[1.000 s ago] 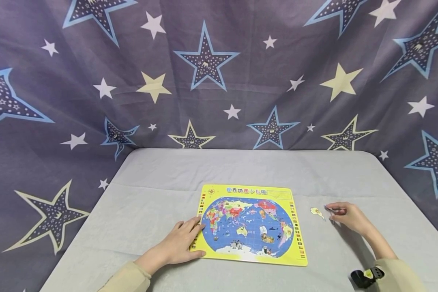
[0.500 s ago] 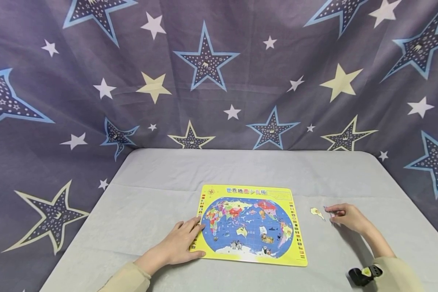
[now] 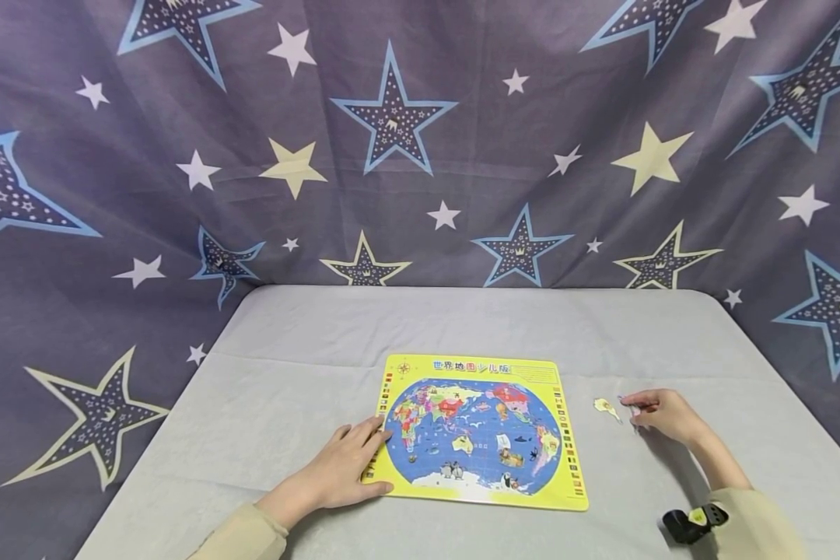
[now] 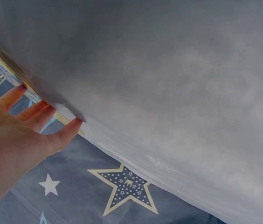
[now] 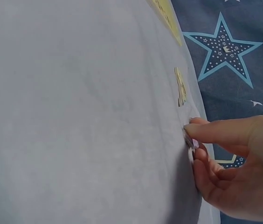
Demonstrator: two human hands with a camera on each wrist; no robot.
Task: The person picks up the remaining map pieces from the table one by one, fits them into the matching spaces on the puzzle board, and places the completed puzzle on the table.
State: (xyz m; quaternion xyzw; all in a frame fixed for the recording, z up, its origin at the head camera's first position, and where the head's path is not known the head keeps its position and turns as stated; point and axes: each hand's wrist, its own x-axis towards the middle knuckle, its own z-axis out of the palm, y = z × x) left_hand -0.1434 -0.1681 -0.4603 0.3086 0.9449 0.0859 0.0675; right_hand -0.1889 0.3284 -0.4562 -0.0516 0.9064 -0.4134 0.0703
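A yellow-bordered world map puzzle board [image 3: 490, 499] lies flat on the grey cloth. My left hand [image 3: 339, 470] rests at its left edge, fingers loosely straight; in the left wrist view the fingertips [image 4: 78, 123] touch along that edge. Right of the board, my right hand [image 3: 665, 414] pinches a small purplish puzzle piece [image 5: 195, 143] between thumb and fingers, close to the cloth. Most of that piece is hidden by the fingers. Just left of this hand lies a loose pale yellow puzzle piece [image 3: 605, 407], apart from the board.
The grey cloth-covered table [image 3: 308, 319] spreads round the board. Behind it and at the sides hangs a dark curtain [image 3: 420, 194] with printed stars. A black strapped device [image 3: 693, 525] sits at the right sleeve.
My right hand has shifted very slightly and its wrist has moved a little to the left. The left hand, the board and the loose yellow piece have stayed in place.
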